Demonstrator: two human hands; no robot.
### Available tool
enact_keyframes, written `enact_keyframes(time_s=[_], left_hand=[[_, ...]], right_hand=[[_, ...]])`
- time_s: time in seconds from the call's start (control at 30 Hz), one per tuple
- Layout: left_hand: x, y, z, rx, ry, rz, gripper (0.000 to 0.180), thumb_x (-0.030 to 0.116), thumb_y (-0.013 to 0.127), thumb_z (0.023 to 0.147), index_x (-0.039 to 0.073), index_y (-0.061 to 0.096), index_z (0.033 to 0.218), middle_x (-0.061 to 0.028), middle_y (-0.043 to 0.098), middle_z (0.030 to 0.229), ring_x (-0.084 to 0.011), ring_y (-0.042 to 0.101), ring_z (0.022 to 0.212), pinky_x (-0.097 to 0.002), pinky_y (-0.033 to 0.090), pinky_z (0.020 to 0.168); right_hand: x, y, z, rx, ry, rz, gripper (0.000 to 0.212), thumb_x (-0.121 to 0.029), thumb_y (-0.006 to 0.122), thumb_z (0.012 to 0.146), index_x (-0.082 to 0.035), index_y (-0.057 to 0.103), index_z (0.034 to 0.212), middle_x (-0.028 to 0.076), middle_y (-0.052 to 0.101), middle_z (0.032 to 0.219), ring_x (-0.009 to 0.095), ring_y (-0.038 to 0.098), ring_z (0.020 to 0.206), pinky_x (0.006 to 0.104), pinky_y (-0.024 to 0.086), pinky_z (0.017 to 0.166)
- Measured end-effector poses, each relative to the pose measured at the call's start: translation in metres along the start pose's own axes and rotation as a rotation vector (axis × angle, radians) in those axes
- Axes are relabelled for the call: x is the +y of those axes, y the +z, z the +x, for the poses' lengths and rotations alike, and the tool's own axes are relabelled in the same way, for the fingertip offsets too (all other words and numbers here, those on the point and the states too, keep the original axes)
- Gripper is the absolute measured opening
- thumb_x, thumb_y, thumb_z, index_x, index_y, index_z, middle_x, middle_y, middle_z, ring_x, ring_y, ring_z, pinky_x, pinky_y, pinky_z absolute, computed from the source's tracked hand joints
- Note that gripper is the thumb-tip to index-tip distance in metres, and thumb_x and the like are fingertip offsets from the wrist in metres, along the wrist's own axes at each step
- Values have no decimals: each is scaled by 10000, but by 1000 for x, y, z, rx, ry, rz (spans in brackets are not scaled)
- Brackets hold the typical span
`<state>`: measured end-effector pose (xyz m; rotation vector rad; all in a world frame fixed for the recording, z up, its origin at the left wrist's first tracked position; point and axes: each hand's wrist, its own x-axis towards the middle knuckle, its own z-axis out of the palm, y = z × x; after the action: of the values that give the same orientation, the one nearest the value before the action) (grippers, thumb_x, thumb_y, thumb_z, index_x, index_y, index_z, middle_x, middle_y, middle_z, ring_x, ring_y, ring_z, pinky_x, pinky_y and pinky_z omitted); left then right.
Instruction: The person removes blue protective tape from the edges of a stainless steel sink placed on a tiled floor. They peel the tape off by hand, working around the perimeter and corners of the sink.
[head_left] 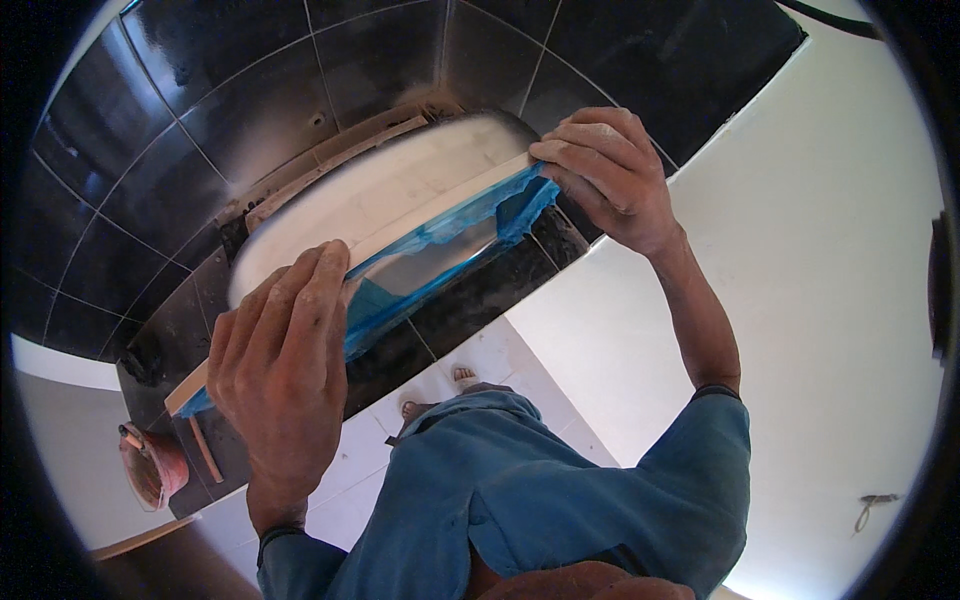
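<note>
A sink with a pale outer bowl stands tilted up over the black-tiled counter. Torn blue film clings along its rim, and bare shiny metal shows between the pieces. My left hand is closed over the rim toward the left, fingers curled across the top edge. At the right end my right hand grips the same rim, thumb below and fingers above. Both hands look dusty. Behind the bowl, the rough edge of a counter cutout shows; the bowl hides the rest.
Black tiles cover the wall behind. A pink bucket and a thin stick are at the lower left, the stick on the counter. A white wall rises on the right. My sandalled feet stand on pale floor tiles.
</note>
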<state>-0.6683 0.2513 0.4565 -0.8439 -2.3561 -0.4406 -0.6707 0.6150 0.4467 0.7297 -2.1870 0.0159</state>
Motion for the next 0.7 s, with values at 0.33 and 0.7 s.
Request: enact_keyframes(time_s=[0.33,0.7], left_hand=[[-1,0,4,18,21,13,365,157,765,943,152,729,1306,-63,786,1199,-224,739,1148,-378,548,862],[1,-1,3,-48,-38,19,319,160,714,978,170,744,1296,-56,760,1257,-225,713,1178,-404,529,1014]], right_hand=[[-20,33,-30,265,-15,-231,290,-140,858,823,-103,701,1064,79,682,1104,256,692,1119,480,511,991],[-10,14,-41,207,333,83,381,-171,786,915,-61,723,1274,112,686,1157,296,623,1110,455,492,959]])
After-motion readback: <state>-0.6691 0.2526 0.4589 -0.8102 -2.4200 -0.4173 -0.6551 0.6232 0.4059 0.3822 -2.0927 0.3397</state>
